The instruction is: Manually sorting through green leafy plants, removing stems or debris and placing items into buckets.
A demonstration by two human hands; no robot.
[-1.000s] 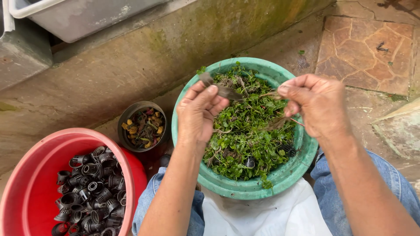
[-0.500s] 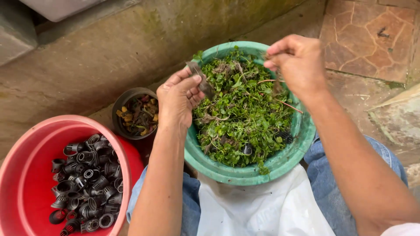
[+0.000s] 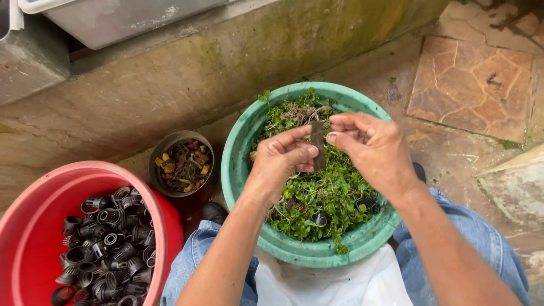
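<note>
A green plastic basin (image 3: 241, 141) rests on my lap, filled with small leafy green plants (image 3: 328, 192) and roots. Above it my left hand (image 3: 277, 161) pinches a small dark brown piece (image 3: 318, 144), held upright between thumb and fingers. My right hand (image 3: 374, 147) is close beside it, fingertips touching the same dark piece from the right. A few black net pots (image 3: 320, 218) lie half buried among the greens.
A red tub (image 3: 51, 192) at lower left holds several black net pots (image 3: 107, 243). A small dark pot (image 3: 182, 161) of plant scraps stands between tub and basin. A mossy concrete step (image 3: 170, 79) runs behind, stone paving (image 3: 476, 85) to the right.
My right hand came back from the far rim toward the left hand, and both now meet on the dark piece over the basin's middle. The camera view shifted slightly.
</note>
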